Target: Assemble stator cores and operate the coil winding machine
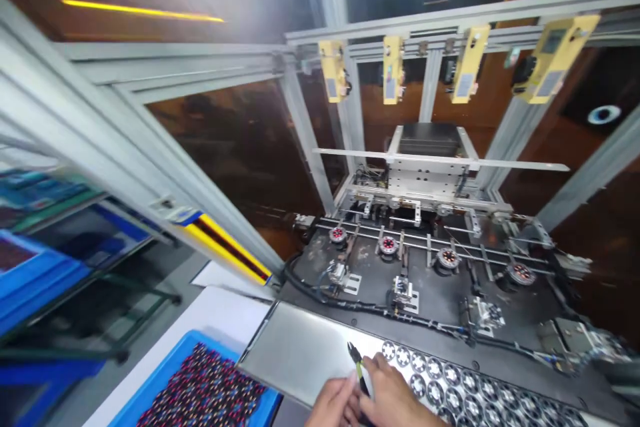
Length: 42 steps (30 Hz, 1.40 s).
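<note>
Black-jawed cutters point(358, 359) with green on the handles point up and away over the metal tray point(300, 350). My right hand point(393, 393) is closed around their handles. Beside it, my left hand point(337, 403) has its fingers curled together close to the handles; whatever it may hold is hidden. Rows of round metal parts with star-shaped openings point(435, 367) lie on the tray to the right of my hands.
A blue bin point(183, 349) of small dark, red and copper-coloured parts stands at lower left. Beyond the tray is a machine bed point(370, 277) with several round fixtures, cables and rods. A yellow sensor bar point(227, 250) runs along the left frame post.
</note>
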Available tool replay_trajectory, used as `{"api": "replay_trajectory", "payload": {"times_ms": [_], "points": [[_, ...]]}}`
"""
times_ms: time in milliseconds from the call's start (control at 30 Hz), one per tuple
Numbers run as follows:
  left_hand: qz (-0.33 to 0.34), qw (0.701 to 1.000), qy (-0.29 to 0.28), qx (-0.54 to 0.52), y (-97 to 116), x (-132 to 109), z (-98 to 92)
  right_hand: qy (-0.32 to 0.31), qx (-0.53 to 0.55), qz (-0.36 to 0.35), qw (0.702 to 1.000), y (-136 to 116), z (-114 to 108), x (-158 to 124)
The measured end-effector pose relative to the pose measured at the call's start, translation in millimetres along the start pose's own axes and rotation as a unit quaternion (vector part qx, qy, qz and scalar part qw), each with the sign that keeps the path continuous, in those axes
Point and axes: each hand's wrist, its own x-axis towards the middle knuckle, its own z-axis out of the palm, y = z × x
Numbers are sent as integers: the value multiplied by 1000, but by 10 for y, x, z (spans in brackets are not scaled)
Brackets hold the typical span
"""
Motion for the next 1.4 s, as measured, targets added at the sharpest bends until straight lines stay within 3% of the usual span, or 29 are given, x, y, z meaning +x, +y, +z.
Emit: {"api": "replay_trajectory", "payload": {"times_ms": [167, 300, 433, 533, 667, 767, 833, 900, 1000, 1100, 1400], "points": [[-23, 998, 36, -38, 33, 8, 52, -53, -103, 40, 992, -113, 265, 145], [1, 994, 105, 3, 30, 48, 1, -88, -161, 40, 982, -151, 280, 197], [54, 983, 155, 83, 69, 24, -64, -78, -180, 0, 980, -84, 183, 158], [105, 968, 173, 147, 181, -52, -312, -50, -161, -69, 983, 124, -105, 14], [172, 933, 221, 223, 617, -40, -1130, 5, -134, -161, 978, 516, -960, -105], [230, 896, 256, 282, 1162, 292, -1799, 157, -176, -213, 948, 735, -1715, 161], [272, 872, 238, 330, 1523, 689, -2081, 169, -190, -217, 942, 831, -2070, 523], [311, 849, 197, 379, 1796, 1146, -2201, 166, -194, -220, 941, 918, -2233, 932], [324, 824, 141, 442, 1975, 1743, -2183, 165, -187, -226, 942, 1055, -2186, 1425], [309, 810, 98, 489, 1948, 2094, -2122, 167, -178, -228, 942, 1185, -2009, 1680], [249, 797, 19, 550, 1800, 2339, -2139, 147, -166, -224, 949, 1321, -1841, 1815]]}}
